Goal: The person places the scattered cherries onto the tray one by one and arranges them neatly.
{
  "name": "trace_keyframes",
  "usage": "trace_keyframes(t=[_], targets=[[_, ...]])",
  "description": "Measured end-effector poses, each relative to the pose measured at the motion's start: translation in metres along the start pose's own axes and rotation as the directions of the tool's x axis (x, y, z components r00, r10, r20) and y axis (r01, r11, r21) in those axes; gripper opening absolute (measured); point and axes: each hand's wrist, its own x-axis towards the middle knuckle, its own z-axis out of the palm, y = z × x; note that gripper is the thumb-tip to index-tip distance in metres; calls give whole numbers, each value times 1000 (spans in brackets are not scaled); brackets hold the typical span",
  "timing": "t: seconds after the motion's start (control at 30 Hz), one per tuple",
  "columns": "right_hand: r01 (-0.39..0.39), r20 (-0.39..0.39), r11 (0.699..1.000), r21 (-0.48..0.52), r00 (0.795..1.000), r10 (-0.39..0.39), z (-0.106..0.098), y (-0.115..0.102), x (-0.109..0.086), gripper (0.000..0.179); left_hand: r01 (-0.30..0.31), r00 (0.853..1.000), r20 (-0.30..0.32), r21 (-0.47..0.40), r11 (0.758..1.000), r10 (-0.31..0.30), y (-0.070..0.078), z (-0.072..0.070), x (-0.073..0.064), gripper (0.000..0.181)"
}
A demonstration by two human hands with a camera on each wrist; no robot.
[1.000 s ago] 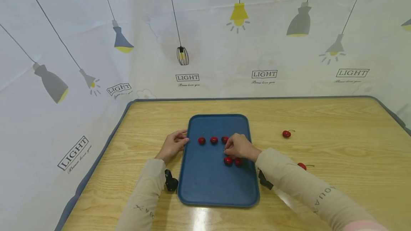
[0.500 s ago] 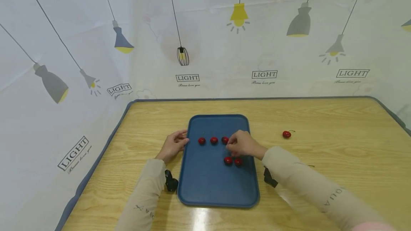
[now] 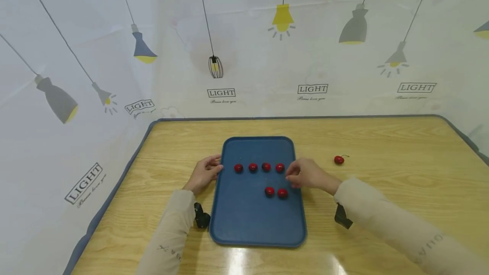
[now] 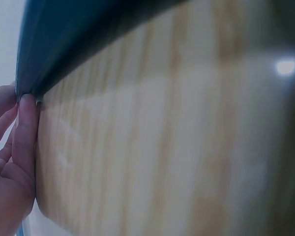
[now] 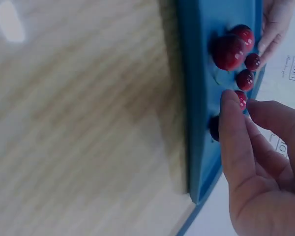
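Note:
A blue tray (image 3: 257, 224) lies on the wooden table with red cherries on it. Several cherries (image 3: 253, 167) form a row across its upper part; two more (image 3: 269, 192) sit side by side below the row's right end. My left hand (image 3: 204, 175) rests against the tray's left rim, its thumb and fingertips touching the edge in the left wrist view. My right hand (image 3: 307, 174) hovers over the right rim beside the row's rightmost cherry (image 3: 280, 167). Between its thumb and index finger (image 5: 231, 128) there is a gap with nothing held.
One cherry with a stem (image 3: 338, 160) lies on the table (image 3: 389, 147) right of the tray. A pale wall cloth (image 3: 263, 63) printed with lamps stands behind and to the left. The right sleeve (image 3: 386, 220) covers part of the table.
My right hand has withdrawn rightward from above the tray's middle to its right rim, uncovering the row's rightmost cherry. The sleeve now covers the lower loose cherry. My left hand stays put.

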Motion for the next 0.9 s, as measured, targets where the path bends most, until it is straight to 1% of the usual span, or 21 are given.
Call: trace_keyframes(t=[0.1,0.2,0.4,0.7,0.9], targets=[[-3,10,1000,23,1000,3,6,3,-1,4,-5,1000,2,3,1000,5,-1,0,0,43],[1,6,1000,21,1000,-2,11,2,0,4,-4,1000,-5,-2,1000,4,-3,0,0,43],[42,-4,998,-56,999,-42,19,2,7,5,-4,1000,-10,-6,1000,4,-4,2,1,42],[44,-15,995,-89,999,-46,25,0,13,6,12,1000,-18,0,1000,-12,-2,2,0,41],[72,-39,986,-151,996,-79,28,1,16,8,5,1000,-15,2,1000,-5,-4,0,1,42]])
